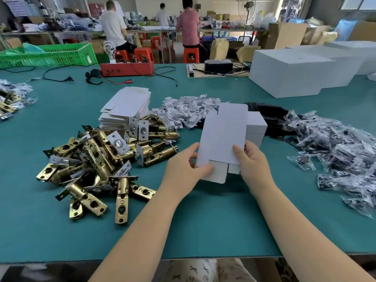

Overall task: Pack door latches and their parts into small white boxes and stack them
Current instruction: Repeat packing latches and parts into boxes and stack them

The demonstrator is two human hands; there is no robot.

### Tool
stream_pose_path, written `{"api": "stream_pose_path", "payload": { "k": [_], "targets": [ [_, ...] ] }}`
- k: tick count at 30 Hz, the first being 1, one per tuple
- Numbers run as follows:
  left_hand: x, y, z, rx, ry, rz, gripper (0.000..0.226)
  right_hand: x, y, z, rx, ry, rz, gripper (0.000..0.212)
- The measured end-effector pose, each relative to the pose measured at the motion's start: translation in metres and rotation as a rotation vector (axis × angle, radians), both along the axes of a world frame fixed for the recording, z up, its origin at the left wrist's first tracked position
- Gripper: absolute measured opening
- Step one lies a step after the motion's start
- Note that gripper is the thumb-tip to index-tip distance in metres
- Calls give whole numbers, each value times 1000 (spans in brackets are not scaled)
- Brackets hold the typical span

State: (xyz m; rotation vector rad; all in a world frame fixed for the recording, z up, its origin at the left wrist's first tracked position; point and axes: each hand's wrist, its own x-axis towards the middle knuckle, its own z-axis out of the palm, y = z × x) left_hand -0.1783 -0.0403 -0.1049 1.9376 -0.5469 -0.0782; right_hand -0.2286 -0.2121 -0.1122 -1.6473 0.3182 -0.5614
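Holding a flat, unfolded white cardboard box blank (221, 139) just above the teal worktop (203, 220), both hands are clamped on its lower part: the left hand (183, 167) pinches the lower left edge with thumb on top, and the right hand (252, 161) grips the lower right edge, thumb pressed on the front face. The blank stands tilted upright, its flaps hanging below the fingers. To the left of the hands lies a heap of brass-coloured metal door latches with silver faceplates (97, 159), tumbled across one another. Just behind the blank sits a small assembled white box (257, 127), partly hidden by it. Behind the latches rests a stack of flat white box blanks (126, 108), and beside it a pile of small white folded card inserts (189, 110). To the right spreads a mass of clear plastic bags holding dark parts (335, 149), with a row of black plastic pieces (268, 110) behind them. Farther back stand a red tray with cables (127, 69), a green plastic crate (46, 55) and large white cartons (295, 72). Beyond the worktop, 3 people (189, 23) work with backs turned.
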Motion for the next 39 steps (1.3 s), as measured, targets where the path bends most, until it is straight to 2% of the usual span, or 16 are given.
{"api": "stream_pose_path", "payload": {
  "k": [3,6,8,10,12,14,17,19,21,23,25,28,32,35,39],
  "targets": [
    [-3,-7,-6,121,-73,3,51,-2,2,1,-208,5,-4,30],
    [-2,-10,-8,148,-83,28,43,-3,5,0,-230,17,50,46],
    [-2,-10,-8,178,-81,22,38,-2,4,0,-236,23,67,46],
    [-3,-11,-7,114,-31,11,37,-2,2,0,-223,17,83,42],
    [-4,-14,-7,16,52,37,51,-2,2,-1,-195,14,92,41],
    [-3,-19,-6,-4,90,87,62,-2,3,-2,-188,14,84,46],
    [0,-23,3,-53,104,80,42,-1,5,-2,-187,2,41,55],
    [2,-24,10,-84,97,64,24,0,3,-1,-167,-30,24,52],
    [4,-26,15,-57,50,35,23,0,2,0,-133,-56,21,49],
    [5,-31,16,58,-19,-8,22,1,3,1,-105,-79,32,46],
    [6,-37,14,141,-67,-40,35,-1,2,1,-85,-100,24,43],
    [6,-34,9,157,-139,-1,39,-4,-3,3,-66,-80,30,52],
    [8,-25,0,102,-98,101,38,-7,0,-1,-261,10,113,95],
    [12,-18,0,39,-35,110,37,-6,1,-2,-305,10,88,94],
    [12,-17,2,-70,77,12,40,-8,2,1,-423,12,32,85]
  ]
}}
